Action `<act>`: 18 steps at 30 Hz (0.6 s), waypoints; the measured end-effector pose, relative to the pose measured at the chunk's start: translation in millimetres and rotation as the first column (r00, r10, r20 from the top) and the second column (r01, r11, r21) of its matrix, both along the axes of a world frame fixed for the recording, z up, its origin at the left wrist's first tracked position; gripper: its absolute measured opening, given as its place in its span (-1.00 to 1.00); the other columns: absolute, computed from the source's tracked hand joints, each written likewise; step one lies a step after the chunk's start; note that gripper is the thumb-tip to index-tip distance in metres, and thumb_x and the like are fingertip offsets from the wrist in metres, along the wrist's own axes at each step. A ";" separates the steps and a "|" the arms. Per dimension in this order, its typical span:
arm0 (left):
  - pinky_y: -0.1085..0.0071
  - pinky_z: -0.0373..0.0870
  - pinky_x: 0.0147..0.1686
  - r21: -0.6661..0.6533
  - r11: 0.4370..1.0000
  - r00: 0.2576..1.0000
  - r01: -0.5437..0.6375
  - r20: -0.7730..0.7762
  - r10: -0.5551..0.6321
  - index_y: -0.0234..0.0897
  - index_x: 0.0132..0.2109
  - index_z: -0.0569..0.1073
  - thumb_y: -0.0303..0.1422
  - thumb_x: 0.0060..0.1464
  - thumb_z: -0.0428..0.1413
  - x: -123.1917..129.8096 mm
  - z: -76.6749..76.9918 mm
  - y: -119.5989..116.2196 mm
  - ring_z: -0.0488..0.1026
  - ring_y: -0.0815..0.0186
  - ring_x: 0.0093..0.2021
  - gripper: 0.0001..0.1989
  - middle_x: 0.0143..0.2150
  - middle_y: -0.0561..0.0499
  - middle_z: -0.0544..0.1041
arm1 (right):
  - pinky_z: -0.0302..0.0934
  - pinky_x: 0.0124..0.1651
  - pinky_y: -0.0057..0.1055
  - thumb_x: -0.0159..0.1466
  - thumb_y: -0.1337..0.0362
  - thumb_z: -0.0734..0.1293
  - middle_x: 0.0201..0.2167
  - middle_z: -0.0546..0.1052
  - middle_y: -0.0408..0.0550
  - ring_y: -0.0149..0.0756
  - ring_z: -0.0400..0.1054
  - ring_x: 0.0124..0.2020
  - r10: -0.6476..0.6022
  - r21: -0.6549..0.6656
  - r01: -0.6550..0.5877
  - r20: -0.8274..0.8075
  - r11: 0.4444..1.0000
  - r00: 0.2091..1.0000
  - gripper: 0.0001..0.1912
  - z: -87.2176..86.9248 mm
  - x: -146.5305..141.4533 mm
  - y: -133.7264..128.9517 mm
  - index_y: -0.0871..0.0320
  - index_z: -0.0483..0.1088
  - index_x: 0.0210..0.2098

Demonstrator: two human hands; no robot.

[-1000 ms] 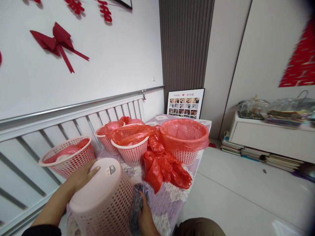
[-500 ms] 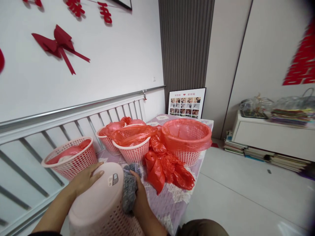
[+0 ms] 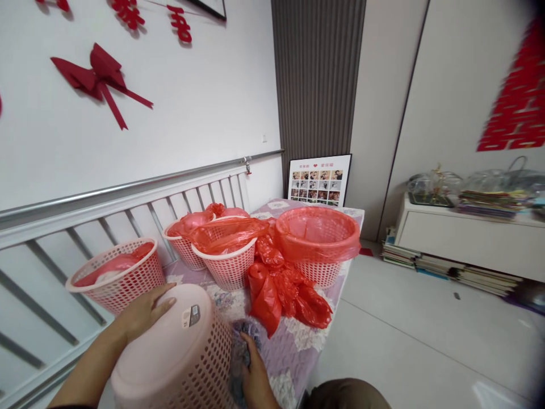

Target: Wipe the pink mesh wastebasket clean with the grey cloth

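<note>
A pink plastic basket [image 3: 166,341] lies tipped close to me, its solid base with a small label facing up and its perforated side turned right. My left hand [image 3: 147,315] rests on the base's far left edge, fingers stretched along it. Against the perforated wall on the right, my right hand [image 3: 258,366] is closed around a grey cloth [image 3: 238,363], which is blurred by motion. Beyond the basket, a roll of red plastic bags [image 3: 266,298] lies on the patterned cloth of the table [image 3: 279,355].
Several other pink baskets stand behind, including a left one [image 3: 119,275] with red plastic inside and a right one [image 3: 319,238] lined with a red bag. A white slatted rail [image 3: 140,221] runs along the wall. A white cabinet [image 3: 464,233] stands right.
My right hand and the grey cloth have moved right and down along the basket's side. More of the perforated wall shows. My left hand stays on the base.
</note>
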State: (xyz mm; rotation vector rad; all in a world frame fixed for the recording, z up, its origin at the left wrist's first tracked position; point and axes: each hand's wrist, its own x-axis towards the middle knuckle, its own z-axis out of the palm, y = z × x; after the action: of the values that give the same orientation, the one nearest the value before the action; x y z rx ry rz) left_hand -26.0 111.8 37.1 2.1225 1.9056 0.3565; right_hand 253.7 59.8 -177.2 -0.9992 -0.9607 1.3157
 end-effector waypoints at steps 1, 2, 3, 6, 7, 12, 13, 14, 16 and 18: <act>0.11 0.15 0.34 0.006 1.000 1.000 0.000 -0.001 0.000 -0.34 0.29 0.33 0.09 0.19 -0.08 -1.3 -1.5 0.6 0.32 0.05 0.30 -0.27 0.31 -0.16 0.39 | 0.05 0.37 -0.11 0.04 0.33 0.39 0.13 0.53 -0.01 -0.06 0.34 0.23 0.003 0.024 -0.005 0.056 1.000 0.998 -0.43 7.1 -1.8 -3.3 0.05 0.48 0.08; 0.12 0.15 0.34 0.011 1.000 1.000 0.000 -0.001 0.000 -0.34 0.28 0.34 0.10 0.19 -0.08 -2.5 -2.7 1.2 0.32 0.06 0.31 -0.27 0.31 -0.16 0.39 | 0.03 0.38 -0.12 0.06 0.37 0.35 0.17 0.49 -0.01 -0.08 0.30 0.25 0.009 0.057 -0.014 0.097 0.998 0.995 -0.41 18.4 -4.2 -6.4 0.05 0.45 0.12; 0.13 0.14 0.34 0.018 1.000 1.000 0.000 -0.001 0.000 -0.35 0.28 0.34 0.11 0.18 -0.08 -3.3 -3.7 1.6 0.32 0.06 0.31 -0.26 0.31 -0.16 0.39 | 0.04 0.37 -0.12 0.09 0.40 0.32 0.19 0.47 -0.01 -0.11 0.29 0.26 0.020 0.101 -0.033 0.120 0.994 0.993 -0.39 33.4 -6.7 -8.8 0.04 0.42 0.16; 0.16 0.16 0.33 0.034 0.999 1.000 0.004 -0.012 -0.003 -0.35 0.28 0.35 0.10 0.18 -0.07 -3.5 -4.0 2.1 0.33 0.07 0.30 -0.27 0.30 -0.15 0.41 | 0.08 0.35 -0.16 0.11 0.46 0.28 0.20 0.45 -0.02 -0.16 0.28 0.25 0.045 0.282 -0.086 0.151 0.956 0.988 -0.34 91.9 -13.6 -6.8 0.02 0.36 0.20; 0.17 0.18 0.32 0.036 0.999 1.000 0.004 -0.014 -0.004 -0.34 0.27 0.36 0.10 0.18 -0.07 -2.9 -3.3 2.0 0.34 0.08 0.29 -0.28 0.29 -0.14 0.42 | 0.08 0.34 -0.17 0.11 0.47 0.28 0.20 0.44 -0.02 -0.18 0.28 0.25 0.058 0.343 -0.111 0.162 0.933 0.985 -0.34 111.9 -15.4 -1.3 0.02 0.36 0.20; 0.16 0.24 0.29 0.052 0.999 1.000 0.001 -0.020 0.000 -0.30 0.26 0.39 0.07 0.16 -0.05 0.0 -0.5 1.1 0.37 0.06 0.27 -0.31 0.28 -0.12 0.43 | 0.17 0.26 -0.24 0.10 0.41 0.35 0.03 0.57 -0.05 -0.22 0.40 0.11 0.251 0.363 -0.259 0.070 0.895 0.965 -0.52 170.6 -26.7 61.3 0.11 0.50 0.04; 0.15 0.23 0.30 0.058 0.998 1.000 -0.003 -0.018 0.004 -0.30 0.26 0.39 0.07 0.16 -0.04 -0.2 -0.8 1.1 0.37 0.06 0.28 -0.31 0.28 -0.12 0.43 | 0.23 0.19 -0.26 0.13 0.36 0.35 -0.04 0.60 -0.05 -0.23 0.45 0.03 0.287 0.319 -0.282 0.031 0.905 0.957 -0.60 171.1 -29.9 75.5 0.15 0.52 -0.02; 0.14 0.22 0.30 0.063 0.998 1.000 -0.008 -0.014 0.009 -0.30 0.25 0.40 0.08 0.15 -0.04 -0.4 -1.2 1.1 0.36 0.05 0.28 -0.30 0.28 -0.12 0.43 | 0.30 0.10 -0.29 0.17 0.31 0.33 -0.13 0.63 -0.05 -0.24 0.49 -0.06 0.309 0.277 -0.298 0.004 0.913 0.951 -0.67 168.1 -33.0 87.8 0.20 0.55 -0.08; 0.13 0.21 0.31 0.064 0.998 1.000 -0.014 0.001 0.014 -0.29 0.26 0.40 0.09 0.15 -0.04 -0.8 -2.0 1.1 0.36 0.05 0.28 -0.30 0.29 -0.12 0.43 | 0.37 -0.09 -0.33 0.24 0.21 0.28 -0.35 0.63 -0.06 -0.27 0.51 -0.26 0.314 0.217 -0.305 -0.011 0.927 0.949 -0.69 153.1 -37.2 103.6 0.31 0.58 -0.25; 0.12 0.20 0.32 0.059 0.998 1.000 -0.017 0.008 0.017 -0.31 0.26 0.39 0.09 0.15 -0.04 -0.6 -2.1 1.0 0.35 0.05 0.28 -0.29 0.29 -0.13 0.42 | 0.37 -0.27 -0.37 0.27 0.15 0.26 -0.54 0.56 -0.10 -0.30 0.48 -0.43 0.271 0.156 -0.264 -0.021 0.952 0.962 -0.59 130.1 -37.1 105.8 0.39 0.56 -0.42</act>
State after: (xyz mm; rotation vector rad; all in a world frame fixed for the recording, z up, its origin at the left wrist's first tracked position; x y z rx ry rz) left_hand -26.7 112.8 35.0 2.1399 1.9333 0.4288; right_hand 216.6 165.6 -47.1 -0.7394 -1.1767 1.4557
